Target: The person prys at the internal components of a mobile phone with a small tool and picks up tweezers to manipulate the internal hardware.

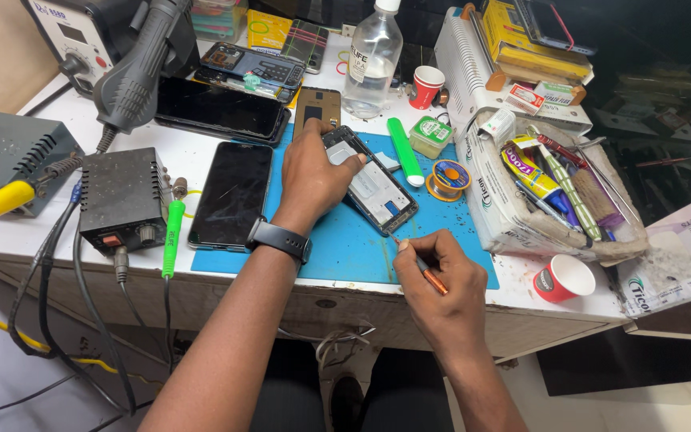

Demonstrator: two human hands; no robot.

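An opened phone (pixel 379 192) with its back off lies slanted on a blue work mat (pixel 345 240). My left hand (pixel 313 172) presses down on the phone's upper end and holds it still; a dark watch sits on that wrist. My right hand (pixel 433 276) is closed around a thin orange-handled tool (pixel 429 276), whose tip touches the mat just below the phone's lower corner.
Two dark phones (pixel 232 194) (pixel 219 108) lie left of the mat beside a black power box (pixel 121 200) and a green-handled soldering iron (pixel 172 236). A solder spool (pixel 447 178), green tube (pixel 404 150), clear bottle (pixel 371 60), red cups (pixel 563 278) and a tool-filled box (pixel 513 212) stand right.
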